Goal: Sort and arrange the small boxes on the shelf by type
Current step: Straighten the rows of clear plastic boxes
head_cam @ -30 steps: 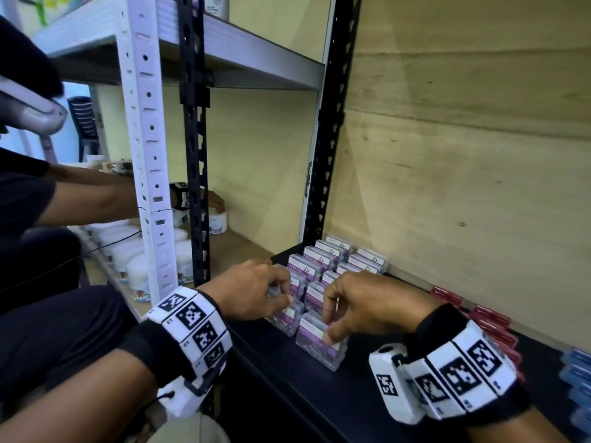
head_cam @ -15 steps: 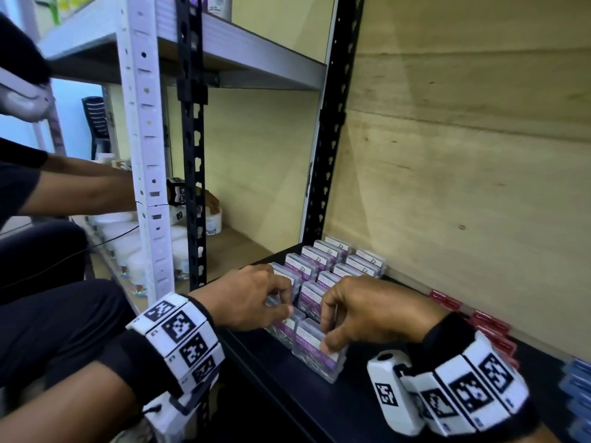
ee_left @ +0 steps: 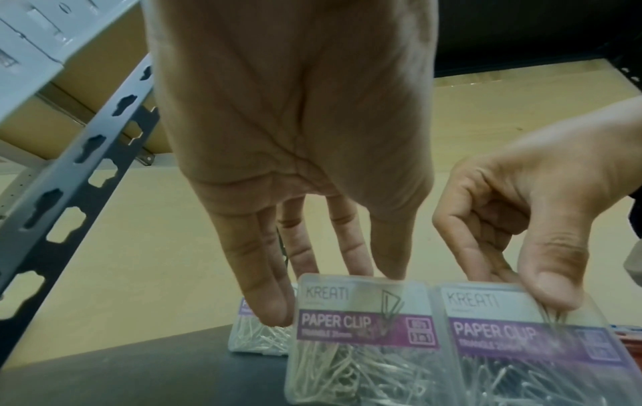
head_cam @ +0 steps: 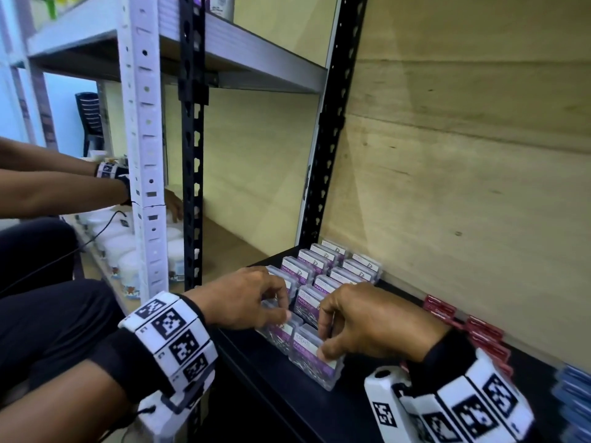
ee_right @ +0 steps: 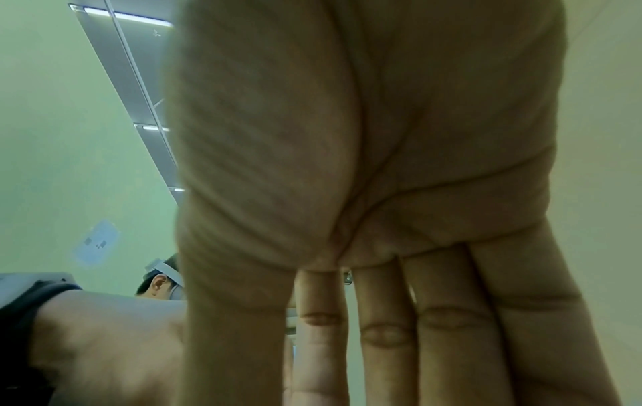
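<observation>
Clear paper clip boxes with purple labels stand in two rows [head_cam: 332, 266] on the black shelf [head_cam: 287, 404]. My left hand [head_cam: 283, 306] grips the front box of the left row [head_cam: 283, 335]. In the left wrist view its thumb lies at the left edge of this left box [ee_left: 361, 329] and its fingers [ee_left: 351, 247] reach behind it. My right hand [head_cam: 324, 337] pinches the front box of the right row [head_cam: 315, 362], thumb on the label and fingers behind. In the right wrist view my right hand [ee_right: 347, 343] fills the picture and hides the box.
Red boxes [head_cam: 479, 330] line the plywood back wall, blue boxes [head_cam: 572, 394] lie at far right. A black upright [head_cam: 192, 187] and a white upright [head_cam: 144, 155] stand left of my hands. Another person's arms [head_cam: 64, 193] reach over white tubs [head_cam: 121, 251] on the neighbouring shelf.
Both hands have stayed on the two front boxes, barely shifting. The other person's hand has reached further into the neighbouring shelf.
</observation>
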